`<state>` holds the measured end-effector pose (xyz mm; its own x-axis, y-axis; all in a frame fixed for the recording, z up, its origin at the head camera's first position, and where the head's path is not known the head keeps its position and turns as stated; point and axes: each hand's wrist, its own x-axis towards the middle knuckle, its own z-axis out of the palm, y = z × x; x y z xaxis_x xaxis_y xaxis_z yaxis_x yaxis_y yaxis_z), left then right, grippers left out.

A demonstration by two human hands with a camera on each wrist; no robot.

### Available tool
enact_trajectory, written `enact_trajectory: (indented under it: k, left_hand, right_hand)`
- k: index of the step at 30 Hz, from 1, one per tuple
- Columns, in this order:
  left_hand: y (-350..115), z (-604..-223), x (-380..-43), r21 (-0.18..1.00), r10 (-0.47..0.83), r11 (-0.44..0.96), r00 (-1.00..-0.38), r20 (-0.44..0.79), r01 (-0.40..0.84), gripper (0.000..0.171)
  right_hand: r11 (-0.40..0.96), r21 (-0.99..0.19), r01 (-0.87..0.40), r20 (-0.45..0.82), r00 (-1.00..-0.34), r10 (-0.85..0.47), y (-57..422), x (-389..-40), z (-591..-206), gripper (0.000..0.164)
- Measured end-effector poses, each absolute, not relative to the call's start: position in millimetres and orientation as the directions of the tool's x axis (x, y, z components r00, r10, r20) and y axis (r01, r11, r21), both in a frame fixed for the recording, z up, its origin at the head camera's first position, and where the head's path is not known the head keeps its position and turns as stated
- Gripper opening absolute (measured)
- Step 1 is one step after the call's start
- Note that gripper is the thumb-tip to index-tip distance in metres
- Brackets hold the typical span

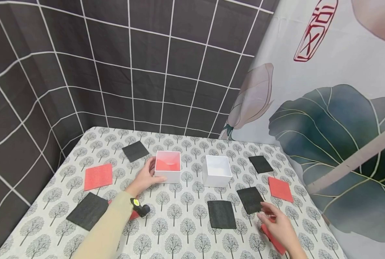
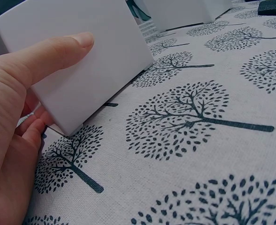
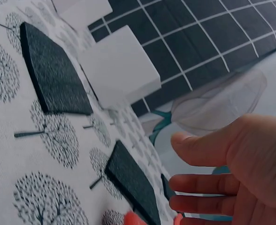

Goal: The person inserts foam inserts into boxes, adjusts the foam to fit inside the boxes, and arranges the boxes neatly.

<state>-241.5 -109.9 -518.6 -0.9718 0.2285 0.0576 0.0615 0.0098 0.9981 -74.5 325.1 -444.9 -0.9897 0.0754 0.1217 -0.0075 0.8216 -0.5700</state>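
Observation:
My left hand [image 1: 146, 177] grips the left white box [image 1: 168, 177] at its left side. In the left wrist view the thumb [image 2: 58, 54] lies along the box wall and the other fingers go round behind it. Red cloth [image 1: 168, 165] shows inside this box. A second open-topped white box [image 1: 216, 180] stands to its right. My right hand [image 1: 278, 226] is over a red square cloth [image 1: 272, 239] at the right front, partly hiding it. Its fingers are loosely bent with nothing seen between them, fingertips near the edge of a black square cloth [image 1: 250, 199].
More square cloths lie flat: black [image 1: 222, 214] in front, black [image 1: 260, 164] and red [image 1: 280, 189] at right, black [image 1: 135, 151], red [image 1: 98, 177] and black [image 1: 87, 211] at left. My left forearm partly covers another red cloth [image 1: 134, 215]. A dark grid curtain [image 1: 147, 82] hangs behind the tree-patterned tablecloth [image 1: 173, 230].

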Motion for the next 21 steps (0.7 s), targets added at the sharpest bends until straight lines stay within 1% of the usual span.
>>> enact_trajectory:
  k: [2, 4, 8, 11, 15, 19, 21]
  left_hand:
    - [-110, -519, -242, 0.998, 0.228, 0.009, -0.972, 0.058, 0.061, 0.107]
    - [-111, -519, -241, 0.998, 0.226, 0.009, -0.973, 0.053, 0.057, 0.107]
    - [-111, -519, -241, 0.998, 0.224, 0.018, -0.973, 0.051, 0.057, 0.108]
    - [-111, -519, -241, 0.998, 0.218, 0.03, -0.975, 0.048, 0.056, 0.108]
    - [-112, -519, -241, 0.998, 0.22, 0.034, -0.974, 0.044, 0.053, 0.108]
    - [-112, -519, -242, 0.998, 0.228, 0.034, -0.973, 0.047, 0.056, 0.108]
    - [-112, -518, -241, 0.998, 0.229, 0.038, -0.972, 0.048, 0.058, 0.108]
  right_hand:
    - [0.842, -0.539, -0.016, 0.126, -0.99, 0.061, 329, -73, -444, 0.048]
    - [0.861, -0.508, -0.025, 0.123, -0.991, 0.044, 333, -71, -443, 0.057]
    - [0.88, -0.475, -0.007, 0.072, -0.997, 0.031, 340, -68, -442, 0.082]
    - [0.886, -0.464, 0.031, 0.018, -0.999, 0.044, 345, -67, -442, 0.094]
    - [0.89, -0.444, 0.1, -0.056, -0.995, 0.084, 352, -65, -445, 0.104]
    - [0.89, -0.408, 0.204, -0.171, -0.975, 0.145, 360, -65, -447, 0.116]
    - [0.889, -0.388, 0.242, -0.214, -0.962, 0.169, 364, -64, -447, 0.12]
